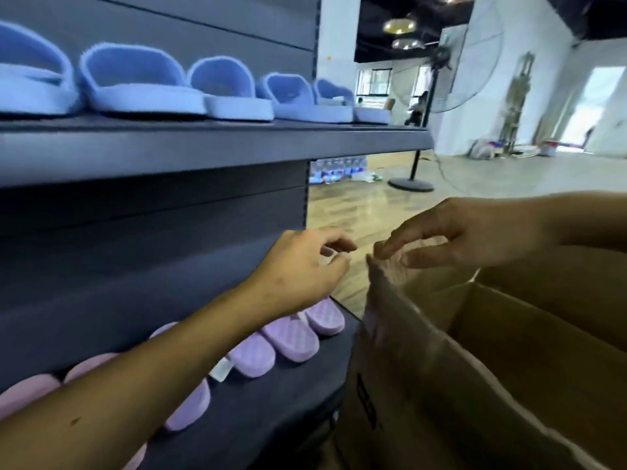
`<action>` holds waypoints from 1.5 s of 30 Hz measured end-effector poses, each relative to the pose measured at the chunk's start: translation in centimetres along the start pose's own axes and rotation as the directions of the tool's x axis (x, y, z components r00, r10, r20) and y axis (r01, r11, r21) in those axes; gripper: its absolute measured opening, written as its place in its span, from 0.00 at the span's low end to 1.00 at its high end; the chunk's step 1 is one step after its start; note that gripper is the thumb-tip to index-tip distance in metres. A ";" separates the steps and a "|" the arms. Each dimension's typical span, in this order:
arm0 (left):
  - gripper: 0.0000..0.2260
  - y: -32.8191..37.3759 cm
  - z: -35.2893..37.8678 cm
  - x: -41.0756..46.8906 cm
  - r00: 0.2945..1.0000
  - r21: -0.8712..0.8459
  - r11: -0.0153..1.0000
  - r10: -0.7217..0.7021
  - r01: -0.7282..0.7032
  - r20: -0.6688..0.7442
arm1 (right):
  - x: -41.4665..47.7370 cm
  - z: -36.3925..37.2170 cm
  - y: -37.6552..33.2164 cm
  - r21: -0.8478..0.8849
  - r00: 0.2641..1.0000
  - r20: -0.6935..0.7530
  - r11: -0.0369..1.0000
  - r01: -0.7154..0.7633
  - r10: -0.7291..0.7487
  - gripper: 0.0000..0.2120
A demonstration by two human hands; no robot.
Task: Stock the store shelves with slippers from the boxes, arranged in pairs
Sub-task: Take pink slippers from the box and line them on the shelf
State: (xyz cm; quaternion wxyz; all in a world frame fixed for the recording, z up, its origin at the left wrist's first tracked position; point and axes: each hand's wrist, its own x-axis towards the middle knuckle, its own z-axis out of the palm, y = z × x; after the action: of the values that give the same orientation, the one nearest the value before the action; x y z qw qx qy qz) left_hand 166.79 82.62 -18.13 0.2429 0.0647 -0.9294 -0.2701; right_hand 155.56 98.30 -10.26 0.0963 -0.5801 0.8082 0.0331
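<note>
Head view: left hand [298, 269] hangs with fingers loosely curled, nothing seen in them. Right hand [481, 232] has its fingertips at the raised flap [390, 300] of the cardboard box [509, 385]; touch or pinch unresolved (blur). Purple slippers [291, 337] line the lower shelf [271, 401] and blue slippers [135, 86] the upper shelf [203, 144]; none visible in the box. Judgement: slippers light, soft, springy, best taken across the strap; the flap blocks the box interior, floor fan [411, 184] well apart.

I log: left hand [298, 266], left arm bare, reaching up from lower left; palm down, fingers loosely curled, gripping nothing. Right hand [468, 235], right arm entering from the right edge; palm down, fingers relaxed, drooping. Fingertips near, apart.
</note>
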 end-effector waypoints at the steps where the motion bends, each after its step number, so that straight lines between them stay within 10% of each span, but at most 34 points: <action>1: 0.09 1.4 0.9 1.5 0.999 -0.007 0.999 0.047 -0.047 0.005 | -1.1 0.2 1.6 0.033 1.000 -0.015 0.999 -0.020 0.021 0.14; 7: 0.10 7.7 8.2 9.5 0.917 0.158 0.954 0.187 -0.255 0.353 | -4.4 5.1 10.4 0.194 0.993 0.020 0.974 -0.115 0.113 0.12; 13: 0.15 8.8 17.2 13.7 0.590 0.494 0.721 -0.146 -0.486 0.794 | -2.4 13.2 16.2 0.101 0.920 0.340 0.965 -0.241 0.194 0.17; 21: 0.12 7.4 20.9 13.1 0.281 0.346 0.786 -0.227 -0.512 0.932 | -0.4 26.4 21.4 0.116 0.771 0.559 0.891 -0.438 0.306 0.23; 30: 0.08 9.2 23.2 14.6 0.294 0.326 0.790 -0.193 -0.519 0.936 | 0.1 35.3 15.3 0.559 0.835 0.543 0.705 -0.436 0.086 0.31; 39: 0.06 8.1 22.7 14.9 0.325 0.388 0.816 -0.262 -0.428 0.909 | -3.1 32.1 16.9 0.711 0.889 0.318 0.537 -0.454 0.330 0.17; 41: 0.05 8.2 22.7 14.8 0.326 0.382 0.819 -0.255 -0.428 0.910 | -3.4 30.4 16.2 0.819 0.899 0.259 0.413 -0.399 0.354 0.12; 45: 0.08 8.3 22.4 14.8 0.344 0.394 0.812 -0.256 -0.430 0.903 | -0.6 27.0 16.3 0.941 0.788 0.309 -0.289 -0.174 0.532 0.12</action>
State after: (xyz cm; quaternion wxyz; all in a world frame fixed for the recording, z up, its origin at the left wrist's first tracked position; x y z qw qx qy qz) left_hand 143.08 96.45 -24.02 -0.3484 -0.0844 -0.9321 0.0508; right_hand 143.50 108.58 -37.51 0.3803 -0.0268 0.6835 -0.6225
